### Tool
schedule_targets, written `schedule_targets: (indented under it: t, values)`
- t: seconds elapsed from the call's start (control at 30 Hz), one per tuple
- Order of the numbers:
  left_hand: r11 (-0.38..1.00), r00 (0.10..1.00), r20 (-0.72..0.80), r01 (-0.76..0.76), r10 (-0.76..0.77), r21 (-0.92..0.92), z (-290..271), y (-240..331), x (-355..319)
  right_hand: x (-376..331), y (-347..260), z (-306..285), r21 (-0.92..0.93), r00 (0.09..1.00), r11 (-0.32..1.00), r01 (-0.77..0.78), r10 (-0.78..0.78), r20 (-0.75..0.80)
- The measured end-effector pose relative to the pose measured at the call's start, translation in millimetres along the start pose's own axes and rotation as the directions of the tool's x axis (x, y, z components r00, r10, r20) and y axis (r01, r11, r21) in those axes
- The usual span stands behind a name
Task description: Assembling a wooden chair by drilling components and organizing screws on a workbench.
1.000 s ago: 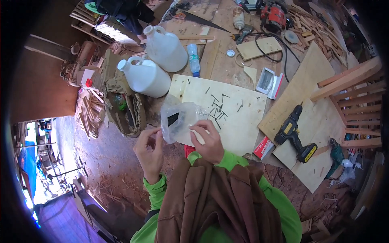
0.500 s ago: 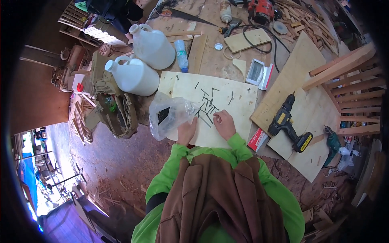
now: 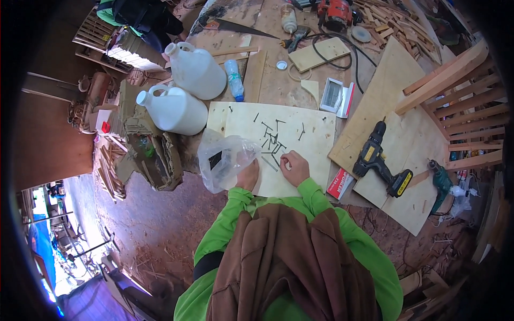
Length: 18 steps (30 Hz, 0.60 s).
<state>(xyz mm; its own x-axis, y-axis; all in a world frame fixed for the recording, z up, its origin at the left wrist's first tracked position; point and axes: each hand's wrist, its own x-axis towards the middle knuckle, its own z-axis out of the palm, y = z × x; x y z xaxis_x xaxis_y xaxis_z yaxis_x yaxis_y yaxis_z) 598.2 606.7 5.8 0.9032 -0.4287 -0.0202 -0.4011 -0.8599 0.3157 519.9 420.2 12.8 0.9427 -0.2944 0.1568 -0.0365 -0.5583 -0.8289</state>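
Observation:
A clear plastic bag (image 3: 227, 170) with a dark patch on it lies at the near left of a pale plywood panel (image 3: 316, 144). My left hand (image 3: 248, 175) is at the bag's right side, fingers closed on its edge and partly hidden by the film. Several dark screws (image 3: 273, 140) lie scattered in the middle of the panel. Just to the near right of them is my right hand (image 3: 295, 168), its fingers curled and thumb and fingertips together. Whatever may be in that pinch is too small to make out.
Two white jugs (image 3: 176, 109) and a small water bottle (image 3: 234, 80) stand beyond the bag. A cordless drill (image 3: 377, 160) lies on boards to the right, near a green power tool (image 3: 440, 184) and a slatted wooden frame (image 3: 444, 80). A handsaw (image 3: 241, 28) lies at the back.
The whole view has shifted slightly. My right hand stays curled beside the screws, and my left hand remains at the bag with little visible movement.

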Motion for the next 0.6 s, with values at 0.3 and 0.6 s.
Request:
schedule_targets:
  t: [0.3, 0.6]
  values:
    - [0.998, 0.983, -0.172, -0.061, 0.061, 0.005, 21, -18, -23, -7, -13, 1, -0.247, 0.983, 0.964, 0.102, -0.059, 0.176]
    - [0.902, 0.991, -0.11, 0.018, -0.072, -0.432, -6, 7, -55, -9, -35, -14, 0.0, 0.958, 0.982, -0.19, 0.186, 0.217]
